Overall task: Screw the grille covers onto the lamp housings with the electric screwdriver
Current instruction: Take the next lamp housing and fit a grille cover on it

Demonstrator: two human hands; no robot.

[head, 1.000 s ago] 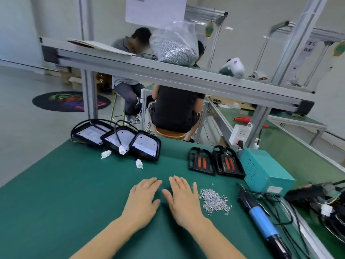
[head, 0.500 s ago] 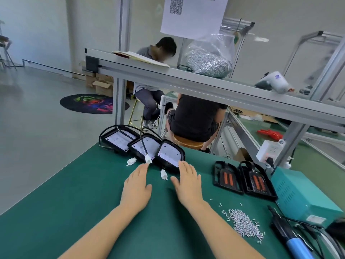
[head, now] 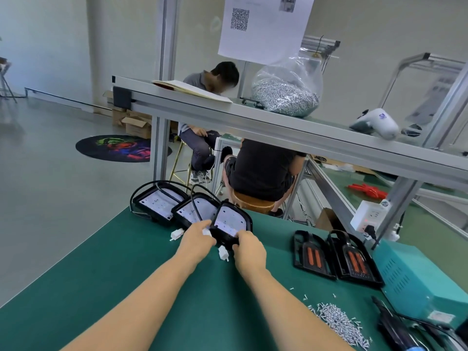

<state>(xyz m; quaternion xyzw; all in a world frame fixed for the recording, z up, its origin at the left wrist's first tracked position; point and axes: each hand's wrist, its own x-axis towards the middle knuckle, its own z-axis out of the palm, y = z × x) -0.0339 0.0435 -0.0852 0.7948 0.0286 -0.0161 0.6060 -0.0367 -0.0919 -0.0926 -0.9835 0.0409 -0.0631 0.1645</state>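
Housing [head: 231, 221]: centre frame, nearest of three on the table [head: 114, 279], long axis running up-frame.
Hands: left hand [head: 198, 240] and right hand [head: 249, 250], fingers gripping its near edge (equally close).
Covers [head: 334, 257]: right, well apart.

An assembly workshop, a small factory line by the look of it: a green-matted workbench [head: 126, 287] under an aluminium-profile shelf frame [head: 278, 127], a bulging bag of screws [head: 286, 95] up at 1 o'clock, loose screws [head: 336, 323] at 4 o'clock beside a teal power supply [head: 415, 279], a QR-coded sheet [head: 263, 26] at 12, and two workers on stools [head: 253, 202] at the next bench.
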